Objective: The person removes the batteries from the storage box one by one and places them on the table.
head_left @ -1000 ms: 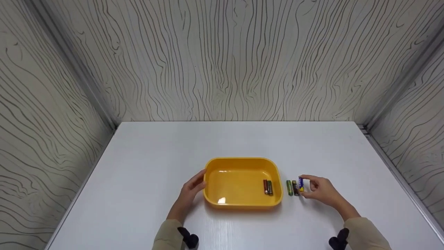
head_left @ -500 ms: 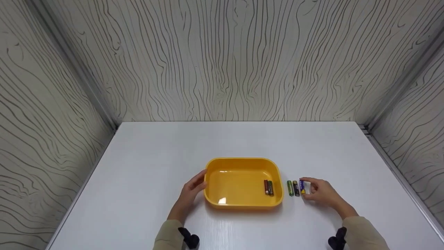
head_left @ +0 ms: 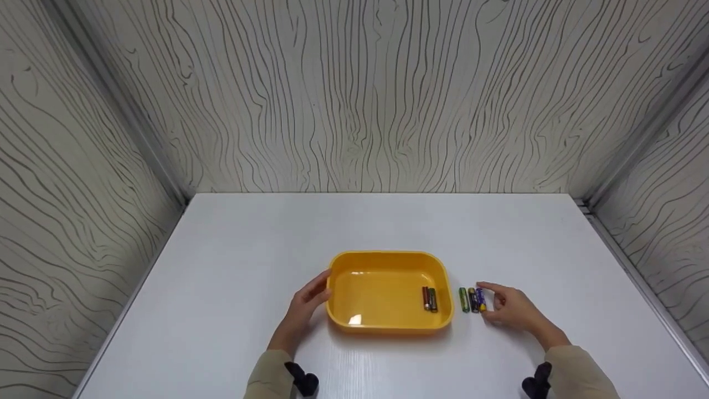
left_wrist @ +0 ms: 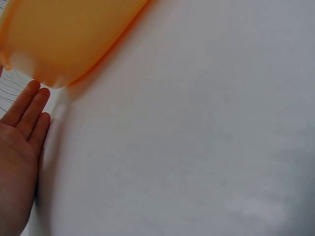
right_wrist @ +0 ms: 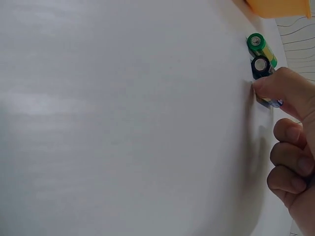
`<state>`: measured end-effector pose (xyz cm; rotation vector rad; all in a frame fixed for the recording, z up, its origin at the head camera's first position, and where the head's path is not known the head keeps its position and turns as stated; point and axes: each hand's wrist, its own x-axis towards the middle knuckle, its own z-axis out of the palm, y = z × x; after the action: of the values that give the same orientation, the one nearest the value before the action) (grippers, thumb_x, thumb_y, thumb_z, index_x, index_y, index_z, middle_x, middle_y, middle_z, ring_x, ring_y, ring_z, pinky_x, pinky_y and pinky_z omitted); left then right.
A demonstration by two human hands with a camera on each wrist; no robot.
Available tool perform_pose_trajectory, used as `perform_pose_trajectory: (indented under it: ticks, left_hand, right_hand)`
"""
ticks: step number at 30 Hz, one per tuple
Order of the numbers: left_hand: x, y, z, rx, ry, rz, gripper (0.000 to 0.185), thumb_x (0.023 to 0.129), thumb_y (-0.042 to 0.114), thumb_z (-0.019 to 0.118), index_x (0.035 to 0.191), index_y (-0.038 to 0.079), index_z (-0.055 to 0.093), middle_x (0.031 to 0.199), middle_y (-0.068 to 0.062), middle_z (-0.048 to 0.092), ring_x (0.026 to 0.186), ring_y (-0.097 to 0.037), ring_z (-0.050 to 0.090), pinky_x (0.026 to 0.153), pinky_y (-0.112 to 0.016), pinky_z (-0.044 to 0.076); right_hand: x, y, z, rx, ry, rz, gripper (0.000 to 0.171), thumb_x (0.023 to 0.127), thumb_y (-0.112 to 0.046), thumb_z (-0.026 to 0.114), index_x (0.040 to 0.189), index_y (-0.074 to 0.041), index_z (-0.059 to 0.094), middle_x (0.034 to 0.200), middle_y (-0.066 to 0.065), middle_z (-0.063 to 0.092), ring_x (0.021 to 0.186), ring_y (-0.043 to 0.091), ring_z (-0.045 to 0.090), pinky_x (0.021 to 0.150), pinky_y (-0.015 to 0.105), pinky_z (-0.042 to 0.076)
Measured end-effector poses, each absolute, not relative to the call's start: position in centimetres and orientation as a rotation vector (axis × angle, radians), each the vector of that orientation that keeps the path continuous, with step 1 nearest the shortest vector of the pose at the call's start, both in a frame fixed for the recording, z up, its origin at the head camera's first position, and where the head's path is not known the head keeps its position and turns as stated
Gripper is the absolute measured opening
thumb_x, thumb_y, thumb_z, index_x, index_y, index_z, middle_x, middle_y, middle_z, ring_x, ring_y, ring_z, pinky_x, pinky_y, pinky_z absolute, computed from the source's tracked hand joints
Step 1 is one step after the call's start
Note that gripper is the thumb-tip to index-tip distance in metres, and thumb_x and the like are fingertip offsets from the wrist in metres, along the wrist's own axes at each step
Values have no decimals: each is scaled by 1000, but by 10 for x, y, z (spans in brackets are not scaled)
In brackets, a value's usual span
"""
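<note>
A yellow plastic tray (head_left: 376,331) stands on the white table. Against its left end rests my left hand (head_left: 302,307); in the left wrist view the fingers (left_wrist: 30,110) look straight, tips at the tray's wall (left_wrist: 64,44). My right hand (head_left: 515,310) pinches a blue-and-yellow battery (head_left: 481,299) by its two ends between thumb and forefinger. The thumb (right_wrist: 275,86) covers much of that battery in the right wrist view, the other fingers curled. Just left of it lie a black battery (head_left: 473,300) and a green battery (head_left: 463,300), roughly parallel.
Inside the tray, near its right end, a red battery (head_left: 426,298) and a dark battery (head_left: 432,300) lie side by side. Wood-grain-patterned panels (head_left: 354,100) enclose the table (head_left: 249,238) at the back and both sides.
The blue battery came down to the table beside the black one, shifting slightly right, then left against it. My right hand still pinches it. My left hand stays at the tray.
</note>
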<state>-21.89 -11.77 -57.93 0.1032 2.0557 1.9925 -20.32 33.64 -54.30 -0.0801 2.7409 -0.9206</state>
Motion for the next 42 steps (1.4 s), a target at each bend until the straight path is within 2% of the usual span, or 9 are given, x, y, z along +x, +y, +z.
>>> perform_pose_trajectory:
  ticks: [5,17,22,25,27,31,34,36,42]
  left_hand:
    - [-219,-118,-578,125,2051,1998,51,97,32,55,146,22,42,155,-3,41,146,-26,35,123,-51,23]
    - [-219,-117,-580,115,2104,1971,52,96,35,56,145,23,44,154,-4,42,144,-26,38,122,-50,27]
    - [-219,-117,-581,117,2089,1980,52,96,34,57,145,24,44,155,-2,42,145,-25,38,122,-49,26]
    - [-220,-117,-581,121,2090,1978,51,97,34,56,145,25,43,155,-2,41,145,-25,37,122,-49,26]
    - [-220,-117,-581,118,2084,1981,51,97,33,56,145,25,44,155,-2,41,145,-25,37,122,-49,26]
    - [-220,-116,-582,120,2090,1980,51,96,34,56,145,24,44,154,-3,42,144,-26,38,122,-49,26]
    - [-220,-116,-582,107,2083,1984,51,96,35,57,145,25,44,154,-2,42,145,-25,38,122,-50,25]
    - [-219,-116,-581,99,2080,1981,51,96,37,57,144,27,45,154,0,43,145,-24,37,122,-51,25]
    - [-220,-117,-576,120,2110,1963,51,97,34,56,145,22,45,153,-4,43,143,-26,40,120,-47,32]
  right_hand:
    - [-203,337,-539,-124,2765,-977,65,79,-17,75,138,-5,50,69,-3,43,60,6,38,54,18,34]
    - [-188,294,-532,-109,2852,-1406,34,87,-8,67,120,-1,63,76,-4,51,68,-1,44,60,14,40]
    - [-179,272,-535,-130,2720,-1599,37,92,-15,64,127,-8,60,107,5,60,88,-2,52,72,13,49]
    - [-175,263,-538,-129,2617,-1624,43,94,-20,61,136,-15,53,135,8,54,111,-1,52,89,9,47]
    - [-173,259,-540,-149,2542,-1633,49,95,-19,59,142,-16,46,148,8,44,126,9,50,97,8,43]
    - [-173,256,-546,-182,2450,-1664,57,95,-17,57,149,-15,36,158,11,30,141,32,39,101,6,37]
    - [-174,256,-551,-192,2436,-1679,61,95,-16,56,151,-15,32,160,13,27,143,37,35,101,6,36]
    - [-175,257,-554,-185,2422,-1690,64,94,-17,57,152,-18,30,161,11,24,144,28,36,102,5,34]
    - [-174,260,-562,-244,2347,-1735,74,93,-14,59,155,-21,20,164,10,14,131,-22,30,106,1,25]
